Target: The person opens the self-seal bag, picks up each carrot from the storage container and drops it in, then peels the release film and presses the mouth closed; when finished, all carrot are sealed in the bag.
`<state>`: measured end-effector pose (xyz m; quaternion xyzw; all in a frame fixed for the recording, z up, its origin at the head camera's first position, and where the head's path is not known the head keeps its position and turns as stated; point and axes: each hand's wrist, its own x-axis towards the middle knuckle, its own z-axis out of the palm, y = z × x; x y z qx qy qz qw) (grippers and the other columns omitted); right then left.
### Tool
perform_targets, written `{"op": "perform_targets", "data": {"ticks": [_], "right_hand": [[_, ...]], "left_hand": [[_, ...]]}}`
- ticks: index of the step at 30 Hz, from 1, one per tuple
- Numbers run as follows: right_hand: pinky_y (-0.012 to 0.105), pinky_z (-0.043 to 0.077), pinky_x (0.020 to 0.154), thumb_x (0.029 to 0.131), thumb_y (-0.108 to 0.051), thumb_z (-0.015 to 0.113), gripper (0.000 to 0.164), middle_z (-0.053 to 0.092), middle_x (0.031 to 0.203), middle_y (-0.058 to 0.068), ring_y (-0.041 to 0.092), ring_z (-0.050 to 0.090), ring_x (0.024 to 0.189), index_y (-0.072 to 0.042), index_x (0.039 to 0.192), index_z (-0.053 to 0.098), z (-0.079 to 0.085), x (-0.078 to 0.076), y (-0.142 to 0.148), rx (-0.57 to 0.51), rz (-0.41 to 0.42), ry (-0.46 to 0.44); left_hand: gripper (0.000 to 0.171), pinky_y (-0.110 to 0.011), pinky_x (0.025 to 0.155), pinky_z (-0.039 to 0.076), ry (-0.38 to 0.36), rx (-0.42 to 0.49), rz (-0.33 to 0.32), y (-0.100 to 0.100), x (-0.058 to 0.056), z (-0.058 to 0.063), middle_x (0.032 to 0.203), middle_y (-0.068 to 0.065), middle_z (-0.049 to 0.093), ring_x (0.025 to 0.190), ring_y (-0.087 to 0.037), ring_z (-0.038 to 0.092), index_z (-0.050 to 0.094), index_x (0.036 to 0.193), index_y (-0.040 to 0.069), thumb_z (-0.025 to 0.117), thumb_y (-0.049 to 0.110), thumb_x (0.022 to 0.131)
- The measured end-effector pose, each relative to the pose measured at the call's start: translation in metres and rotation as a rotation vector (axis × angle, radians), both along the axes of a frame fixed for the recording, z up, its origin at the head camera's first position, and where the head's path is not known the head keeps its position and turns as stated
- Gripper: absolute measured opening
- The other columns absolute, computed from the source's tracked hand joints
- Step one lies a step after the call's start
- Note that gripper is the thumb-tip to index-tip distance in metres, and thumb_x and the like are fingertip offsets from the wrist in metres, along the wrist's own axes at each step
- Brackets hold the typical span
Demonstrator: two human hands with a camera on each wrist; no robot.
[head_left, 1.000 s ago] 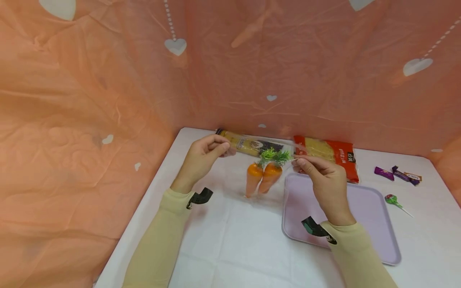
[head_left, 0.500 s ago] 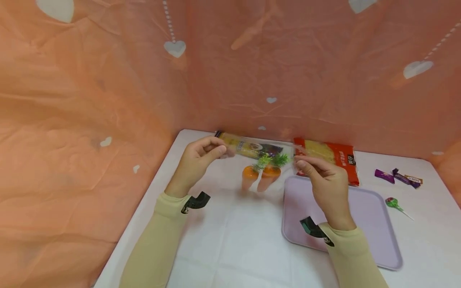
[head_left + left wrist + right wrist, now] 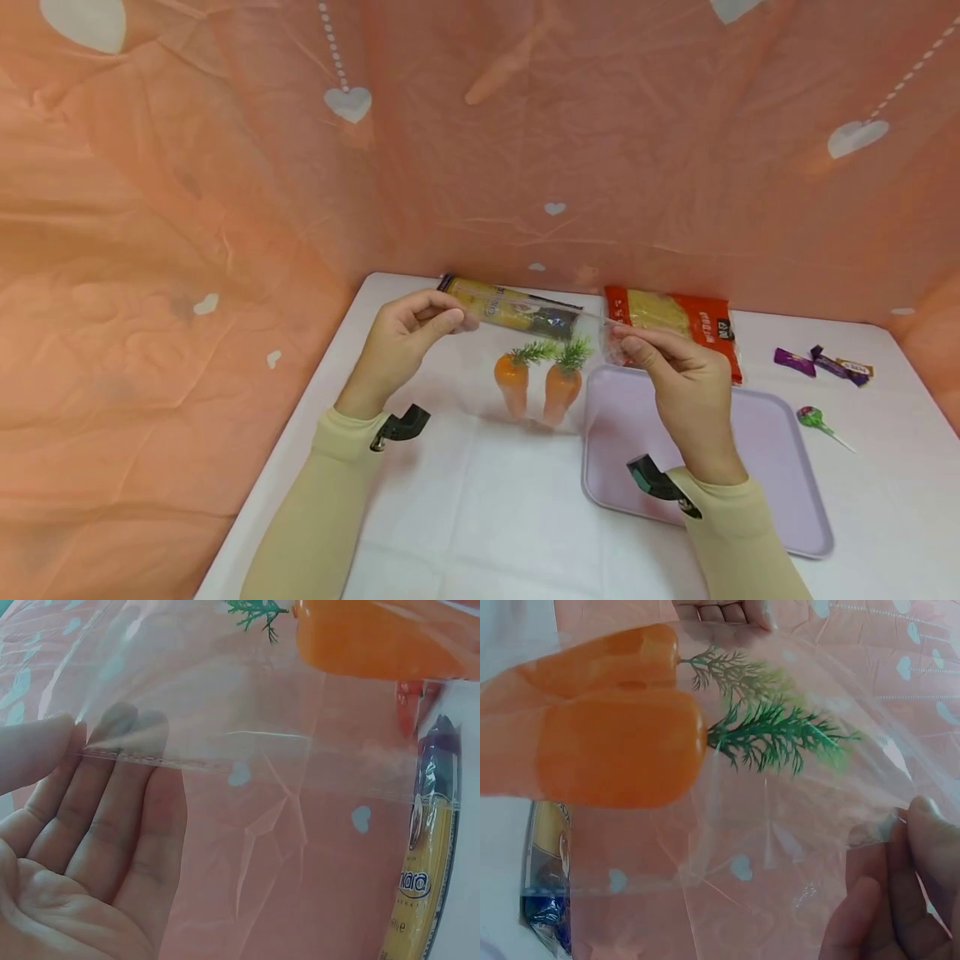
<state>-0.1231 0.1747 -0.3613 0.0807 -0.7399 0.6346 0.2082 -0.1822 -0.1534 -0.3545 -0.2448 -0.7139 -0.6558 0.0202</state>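
Observation:
Between the two hands hangs a clear plastic bag [image 3: 472, 392] with two orange carrots [image 3: 513, 385] with green tops inside it. My left hand [image 3: 400, 343] pinches the bag's upper left edge between thumb and fingers; the left wrist view shows the film running from the thumb [image 3: 37, 750]. At the upper right edge, my right hand [image 3: 686, 392] pinches the film between thumb and forefinger. In the right wrist view the carrots [image 3: 622, 746] lie side by side behind the film, leaves toward the bag's top. The bag is held above the white table.
A yellow pasta packet [image 3: 498, 305] lies at the back, partly behind the bag. Right of it is a red pasta packet [image 3: 705, 321]. A lilac tray [image 3: 772, 467] sits under the right hand. Wrapped candies [image 3: 795, 361] and a lollipop [image 3: 813, 418] lie at the right.
The carrots have shifted inside the bag and now hang apart, a little lower and more upright. Both hands keep their pinch on the bag; the left has drifted slightly left.

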Motion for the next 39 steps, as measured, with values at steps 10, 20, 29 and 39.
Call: {"op": "perform_targets", "data": {"ticks": [10, 20, 29, 39], "right_hand": [[0.021, 0.058, 0.088, 0.094, -0.016, 0.072, 0.024, 0.077, 0.108, 0.009, 0.017, 0.074, 0.095, 0.002, 0.109, 0.076, 0.002, -0.001, 0.000, 0.010, 0.000, -0.093], [0.020, 0.059, 0.083, 0.094, -0.015, 0.072, 0.023, 0.076, 0.102, 0.000, 0.014, 0.071, 0.092, 0.003, 0.107, 0.075, 0.005, -0.001, -0.005, -0.040, 0.035, -0.122], [0.019, 0.058, 0.084, 0.097, -0.028, 0.069, 0.028, 0.074, 0.104, 0.002, 0.017, 0.068, 0.093, -0.004, 0.110, 0.076, 0.004, 0.001, -0.004, 0.033, -0.003, -0.197], [0.021, 0.057, 0.084, 0.097, -0.027, 0.069, 0.031, 0.072, 0.097, 0.008, 0.020, 0.067, 0.091, 0.001, 0.110, 0.073, -0.002, 0.004, -0.004, -0.031, 0.028, -0.220]], "left_hand": [[0.015, -0.046, 0.093, 0.059, 0.055, 0.059, 0.044, 0.005, 0.004, 0.004, 0.101, -0.013, 0.074, 0.097, -0.028, 0.074, 0.069, 0.106, 0.004, 0.065, 0.017, 0.100], [0.016, -0.040, 0.094, 0.059, 0.051, 0.088, 0.061, 0.011, 0.002, 0.004, 0.094, -0.013, 0.072, 0.091, -0.027, 0.073, 0.067, 0.107, 0.003, 0.066, 0.016, 0.099], [0.022, -0.039, 0.095, 0.058, 0.059, 0.068, 0.129, 0.017, 0.003, -0.003, 0.094, -0.013, 0.073, 0.088, -0.025, 0.073, 0.074, 0.107, 0.006, 0.071, 0.025, 0.095], [0.018, -0.041, 0.088, 0.060, 0.189, 0.108, 0.186, 0.016, 0.009, 0.006, 0.092, -0.012, 0.076, 0.077, -0.025, 0.072, 0.079, 0.108, 0.012, 0.073, 0.021, 0.094]]}}
